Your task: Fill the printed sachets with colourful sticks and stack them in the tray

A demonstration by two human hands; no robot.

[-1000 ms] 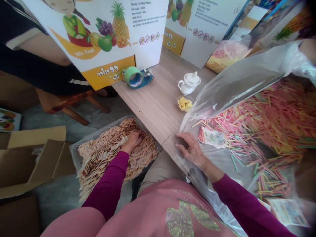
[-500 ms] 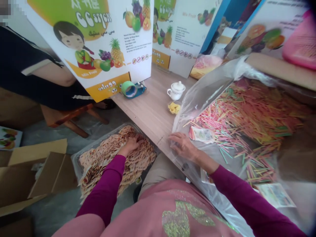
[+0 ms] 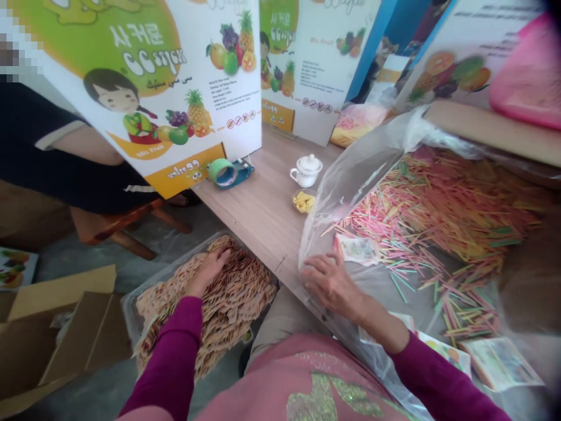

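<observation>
My left hand lies with its fingers spread on a heap of small tan, patterned sachets in a clear plastic tray. My right hand rests on a clear plastic bag at the table's edge, with the fingers bent on the film. Beyond that hand, a large spread of thin pink, yellow and green sticks lies on the plastic. A printed paper sachet strip lies close to the right fingertips. Neither hand visibly grips anything.
A wooden table carries a green tape dispenser, a white lidded pot and a small dish of yellow pieces. Printed display cards stand behind. A seated person is at the left, above an open cardboard box.
The view has tilted, shifting the scene downward. My left hand has moved slightly left across the sachets, and my right hand has slid a little toward me on the plastic.
</observation>
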